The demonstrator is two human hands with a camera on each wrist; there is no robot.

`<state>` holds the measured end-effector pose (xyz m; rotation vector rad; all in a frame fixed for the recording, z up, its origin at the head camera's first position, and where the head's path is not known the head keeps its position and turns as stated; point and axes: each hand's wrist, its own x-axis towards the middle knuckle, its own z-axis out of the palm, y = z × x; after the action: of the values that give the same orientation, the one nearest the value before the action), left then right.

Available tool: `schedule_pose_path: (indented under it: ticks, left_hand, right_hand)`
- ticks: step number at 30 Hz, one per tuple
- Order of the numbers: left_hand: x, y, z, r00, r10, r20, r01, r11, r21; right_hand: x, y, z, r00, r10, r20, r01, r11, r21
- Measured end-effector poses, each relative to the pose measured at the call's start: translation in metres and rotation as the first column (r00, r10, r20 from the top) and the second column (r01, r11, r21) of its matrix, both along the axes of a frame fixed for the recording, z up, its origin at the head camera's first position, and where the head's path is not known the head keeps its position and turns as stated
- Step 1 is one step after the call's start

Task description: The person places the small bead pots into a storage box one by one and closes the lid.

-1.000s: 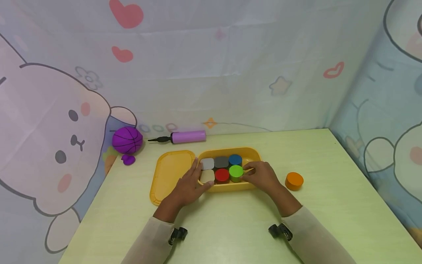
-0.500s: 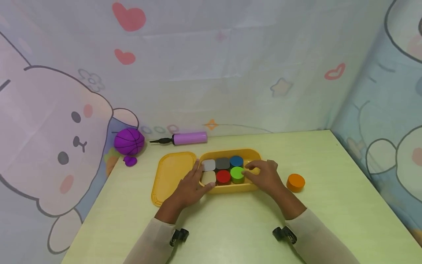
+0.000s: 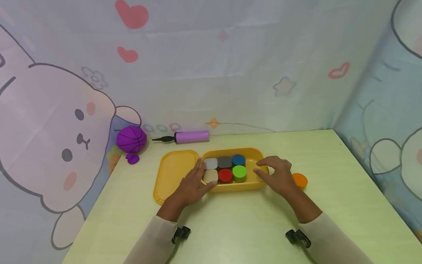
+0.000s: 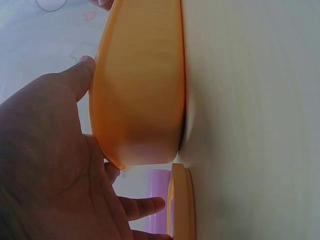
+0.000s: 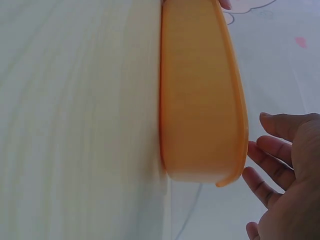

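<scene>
A yellow box (image 3: 237, 187) holds two rows of lidded pots on its left side. At the back are a pale grey pot (image 3: 211, 163), a dark grey pot (image 3: 225, 162) and a blue pot (image 3: 239, 160). In front sit a cream pot (image 3: 211, 176), a red pot (image 3: 225, 176) and a bright green pot (image 3: 239, 172). My left hand (image 3: 188, 187) rests on the box's left end, fingers spread, thumb at the front rim. Over the right end, my right hand (image 3: 278, 176) holds nothing, thumb and fingers apart. An orange pot (image 3: 300, 180) is partly hidden behind my right wrist.
The yellow lid (image 3: 169, 176) lies flat left of the box, partly under my left hand. Behind stand a purple and black hand pump (image 3: 191, 136), a purple ball (image 3: 132, 139) and a small purple object (image 3: 132, 158). A printed cloth (image 3: 244, 73) borders the table (image 3: 237, 227).
My right hand has let go of the green pot and moved right, its thumb and fingers parting. The green pot stays beside the red one. My left hand keeps its place on the box.
</scene>
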<state>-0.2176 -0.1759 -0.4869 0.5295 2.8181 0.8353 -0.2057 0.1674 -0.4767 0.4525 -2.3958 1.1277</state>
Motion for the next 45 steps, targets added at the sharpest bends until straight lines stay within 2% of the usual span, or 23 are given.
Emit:
schedule_pose_path:
  ticks: [7,14,21,24,30,33,37,40,45]
  left_hand:
    - [-0.002,0.002,-0.002,1.000,0.000,-0.001,0.000,1.000,-0.010]
    - [-0.001,0.001,-0.003,1.000,0.002,0.005,-0.002,1.000,-0.009]
    - [-0.001,0.001,-0.002,1.000,0.004,0.004,-0.004,1.000,-0.009]
    - [-0.001,0.002,-0.002,1.000,0.002,0.004,-0.002,1.000,-0.008]
    - [-0.002,0.002,-0.003,1.000,0.005,0.002,-0.005,1.000,-0.010]
    - [-0.002,0.002,-0.003,1.000,0.009,0.000,-0.009,1.000,-0.010]
    - [-0.001,0.001,-0.002,1.000,0.009,0.006,-0.009,1.000,-0.006]
    - [-0.001,0.002,0.000,1.000,0.010,0.005,-0.010,1.000,-0.003]
    - [-0.001,0.002,0.000,1.000,0.010,0.007,-0.010,1.000,-0.003]
  right_hand:
    - [0.003,0.021,-0.002,0.998,0.004,-0.055,-0.004,1.000,-0.001]
    - [0.012,0.045,-0.005,1.000,-0.014,-0.008,0.014,1.000,0.000]
    - [0.019,0.066,-0.007,0.999,-0.040,0.006,0.040,0.999,-0.019]
    - [0.024,0.076,-0.007,0.998,-0.040,0.042,0.041,0.999,-0.025]
    - [0.028,0.098,-0.013,0.984,-0.043,0.175,0.050,0.998,-0.038]
    - [0.026,0.109,-0.017,0.977,-0.018,0.212,0.032,0.998,-0.060]
    - [0.024,0.119,-0.023,0.970,0.055,0.237,-0.032,0.995,-0.099]
    - [0.023,0.125,-0.027,0.968,0.107,0.228,-0.084,0.991,-0.104]
    - [0.023,0.135,-0.035,0.969,0.146,0.201,-0.122,0.984,-0.127]
